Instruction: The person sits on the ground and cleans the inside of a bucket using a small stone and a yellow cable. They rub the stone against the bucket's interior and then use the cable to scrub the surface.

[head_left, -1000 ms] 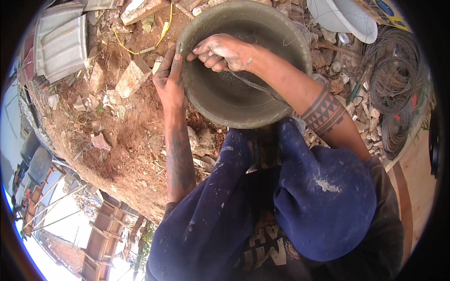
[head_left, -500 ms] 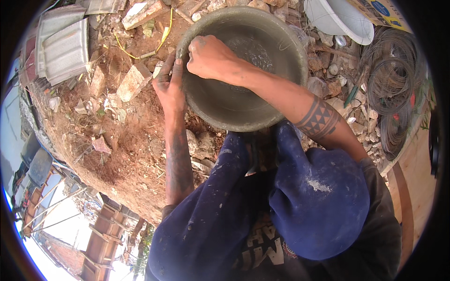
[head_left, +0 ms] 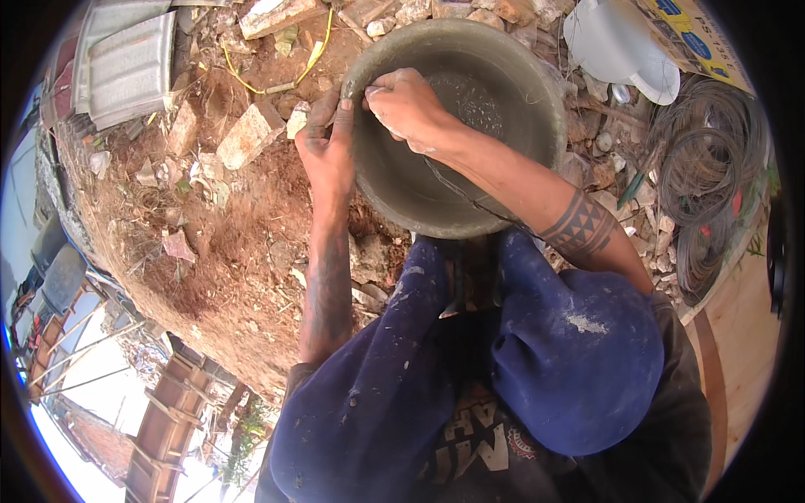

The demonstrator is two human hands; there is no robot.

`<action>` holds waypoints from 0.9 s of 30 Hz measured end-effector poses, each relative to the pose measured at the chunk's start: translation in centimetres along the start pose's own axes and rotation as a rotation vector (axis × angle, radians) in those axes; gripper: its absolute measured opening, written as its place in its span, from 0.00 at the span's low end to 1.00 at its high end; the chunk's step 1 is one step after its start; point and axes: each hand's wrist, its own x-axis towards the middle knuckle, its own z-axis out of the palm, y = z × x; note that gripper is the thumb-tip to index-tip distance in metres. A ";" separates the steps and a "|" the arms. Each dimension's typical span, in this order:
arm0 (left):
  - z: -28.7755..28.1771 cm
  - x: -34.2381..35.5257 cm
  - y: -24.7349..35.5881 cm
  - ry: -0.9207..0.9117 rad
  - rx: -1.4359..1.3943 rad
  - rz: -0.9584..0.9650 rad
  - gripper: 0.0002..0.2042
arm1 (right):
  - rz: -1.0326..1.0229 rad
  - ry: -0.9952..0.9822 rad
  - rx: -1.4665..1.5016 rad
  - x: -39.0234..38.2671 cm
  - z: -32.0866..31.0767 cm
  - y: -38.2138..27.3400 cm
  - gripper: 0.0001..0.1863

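Observation:
A round grey-green tub (head_left: 545, 159), its inside wet and smeared with grey, stands in front of my knees. My left hand (head_left: 329, 149) grips its left rim, thumb resting on the edge and fingers along the outside. Inside, close to the left wall, my right hand (head_left: 408, 107) is closed in a fist. Whatever it holds, if anything, is hidden under the fingers. A thin dark strand (head_left: 470, 201) shows below the right forearm, over the near wall; I cannot tell whether the hand holds it. A little murky liquid (head_left: 474, 105) lies at the tub's bottom.
Coils of dark wire (head_left: 700, 168) lie at the right, beside a white basin (head_left: 608, 46) and a printed sack (head_left: 683, 33). Broken bricks (head_left: 251, 136) and rubble surround the tub. Grey roof tiles (head_left: 126, 71) are at the far left, near a yellow strap (head_left: 319, 54).
The view has shifted, so the scene sits farther right. My right fist has moved slightly away from the tub's left rim, and the dark strand now shows under the forearm. My left hand stays on the rim.

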 end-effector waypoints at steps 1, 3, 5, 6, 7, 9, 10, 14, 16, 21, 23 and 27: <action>0.1 0.1 -0.1 0.006 -0.013 -0.005 0.19 | -0.154 0.090 -0.146 -0.8 0.5 0.0 0.08; 0.2 0.1 -0.2 0.015 -0.035 -0.018 0.19 | -0.409 0.191 -0.414 -1.4 0.8 0.2 0.08; 0.7 -0.2 -0.3 0.012 -0.064 -0.025 0.19 | -0.589 0.262 -0.440 -1.5 1.3 1.7 0.08; 0.8 -0.1 0.1 0.015 -0.076 -0.025 0.19 | -0.536 0.235 -0.467 -2.0 1.6 1.5 0.09; 0.8 0.0 0.5 0.012 -0.050 -0.027 0.19 | -0.587 0.236 -0.485 -1.7 1.7 1.7 0.09; 0.7 0.1 1.3 0.008 0.001 -0.035 0.19 | -0.687 0.234 -0.522 -1.0 1.5 1.9 0.09; 0.7 0.6 0.8 0.007 -0.063 -0.008 0.19 | -0.713 0.256 -0.491 -0.8 1.3 1.6 0.09; 0.7 0.8 1.4 -0.022 -0.072 -0.011 0.20 | -0.433 -0.076 -0.286 0.1 -2.1 -0.3 0.13; 0.7 0.1 1.3 0.001 -0.030 0.009 0.20 | -0.042 -0.362 0.064 0.5 -3.4 -0.9 0.12; 0.1 0.4 2.6 -0.024 -0.043 -0.092 0.21 | 0.056 -0.333 0.152 2.2 -2.0 -0.1 0.11; -0.4 0.6 2.2 -0.023 -0.027 -0.054 0.21 | 0.084 -0.279 0.162 1.2 -1.5 0.0 0.12; -0.5 1.2 2.2 0.028 0.140 0.035 0.21 | 0.313 -0.316 0.405 -1.0 -3.0 -1.0 0.13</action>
